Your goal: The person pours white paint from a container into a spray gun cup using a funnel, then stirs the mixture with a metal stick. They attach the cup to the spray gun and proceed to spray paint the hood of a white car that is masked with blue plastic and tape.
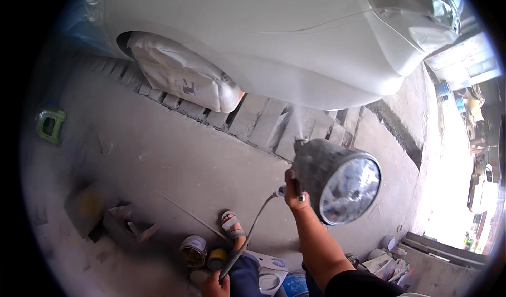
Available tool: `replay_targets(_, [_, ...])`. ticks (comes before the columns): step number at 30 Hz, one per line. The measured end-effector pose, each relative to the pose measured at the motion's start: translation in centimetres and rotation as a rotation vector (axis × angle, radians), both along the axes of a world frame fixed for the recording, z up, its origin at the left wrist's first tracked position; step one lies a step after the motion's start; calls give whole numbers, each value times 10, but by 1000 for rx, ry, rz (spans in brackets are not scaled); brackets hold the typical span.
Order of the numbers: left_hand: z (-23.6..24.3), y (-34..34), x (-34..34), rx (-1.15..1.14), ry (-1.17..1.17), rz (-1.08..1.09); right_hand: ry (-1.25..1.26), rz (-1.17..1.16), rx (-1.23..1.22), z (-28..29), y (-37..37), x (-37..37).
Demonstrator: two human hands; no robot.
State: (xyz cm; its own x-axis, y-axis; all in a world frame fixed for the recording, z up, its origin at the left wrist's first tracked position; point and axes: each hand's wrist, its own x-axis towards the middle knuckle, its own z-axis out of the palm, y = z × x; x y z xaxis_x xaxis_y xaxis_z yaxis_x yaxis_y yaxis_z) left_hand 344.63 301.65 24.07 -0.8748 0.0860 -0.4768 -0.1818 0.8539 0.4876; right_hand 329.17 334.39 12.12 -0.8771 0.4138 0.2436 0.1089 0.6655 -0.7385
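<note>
My right hand (pixel 296 191) is wrapped round the grip of a spray gun with a large grey cup (pixel 324 162), right of centre. A pale mist rises from its nozzle toward the lower edge of a light grey car body (pixel 284 49). The nozzle is apart from the panel. From the gun's grip a grey air hose (pixel 254 224) curves down to my left hand (pixel 215 285), which is closed round it at the lower edge. Wrapping covers the car's wheel (pixel 182 78) inside the arch, and clear plastic film (pixel 432 12) hangs at the body's right end.
A slatted floor grating (pixel 253 126) runs under the car. A green stool (pixel 51 125) stands far left. Boxes (pixel 129 223) lie at lower left. Several cans, among them an open can (pixel 193 250), stand by my sandalled foot (pixel 230 222). A bright doorway (pixel 445 176) opens at right.
</note>
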Motion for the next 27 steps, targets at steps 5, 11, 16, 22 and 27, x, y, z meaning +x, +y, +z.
replay_targets(5, [4,57,4,15,-110,-169,79,-419,-355,-2,103,102])
replay_targets(11, [-8,88,20,100,-138,-249,174,-538,-418,23,130,110])
replay_targets(16, [-18,72,27,98,-138,-189,128,-300,-365,-26,87,61])
replay_targets(22, [-43,21,39,47,-141,-50,59,101,-403,-62,-22,-28])
replay_targets(27, [-54,13,37,-9,-164,10,152,328,-393,-54,-68,-79])
